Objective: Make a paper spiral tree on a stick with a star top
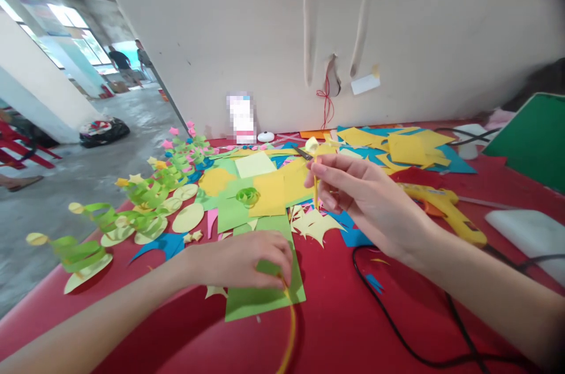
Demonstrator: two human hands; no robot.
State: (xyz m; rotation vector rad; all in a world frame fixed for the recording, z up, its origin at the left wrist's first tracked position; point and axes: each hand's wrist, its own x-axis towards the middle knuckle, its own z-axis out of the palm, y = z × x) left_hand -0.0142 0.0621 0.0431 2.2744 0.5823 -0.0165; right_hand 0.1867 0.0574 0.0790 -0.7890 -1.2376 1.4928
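Note:
My left hand (260, 262) is closed in a pinch over the green paper (265, 301). Between its fingertips is the end of a narrow yellow paper strip (291, 330), which curves down out of view. My right hand (362, 191) is raised to the right, thumb and fingers pinched on a small pale yellow paper piece (312, 144). A thin yellow length (316, 194) hangs below those fingers; whether it joins the pale piece is hidden. Just behind the fingertips shows a dark pointed metal tip (302, 153). A green paper coil (248, 197) lies on the sheets beyond my left hand.
Finished-looking green paper spirals on pale ovals (88, 272) line the red table's (176, 327) left side. A yellow glue gun (459, 218) and black cable (388, 327) lie right. Yellow sheets (415, 153) and cut scraps (315, 225) cover the back; a phone (241, 118) leans against the board.

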